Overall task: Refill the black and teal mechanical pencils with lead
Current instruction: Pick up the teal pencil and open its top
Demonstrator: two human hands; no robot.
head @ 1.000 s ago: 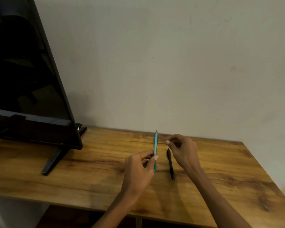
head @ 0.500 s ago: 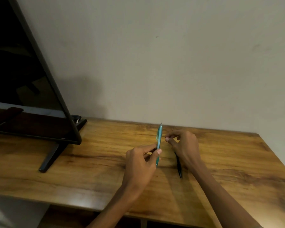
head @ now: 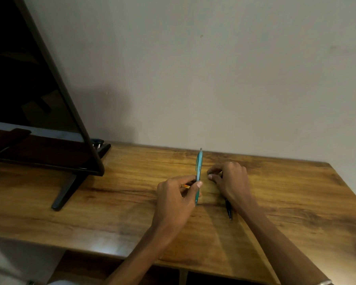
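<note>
**Here, a teal pencil held upright over a wooden desk**

Behind everything stands a plain pale wall, meeting the far edge of a wooden table with a strong brown grain. On the left of the table stands a large dark screen, tilted in this wide view, on a black angled foot that reaches toward the near edge. A small dark object sits behind the screen's corner, too hidden to name.

Two bare forearms come in from the bottom of the view. The left hand is raised a little above the table near its middle, with its thumb and fingers curled round the lower half of the teal mechanical pencil. The pencil stands nearly upright, its top end pointing toward the wall and its lower end hidden at the hand. A small orange thing shows between the fingers of this hand; what it is cannot be told.

The right hand lies just beside the teal pencil, apart from it, knuckles up and low over the table. Its thumb and forefinger are drawn together as in a pinch, but whatever lies between them is too small to see. A thin ring shows on one finger. Under this hand and wrist lies the black mechanical pencil, flat on the table, only its near end in view, pointing at the near edge.
</note>
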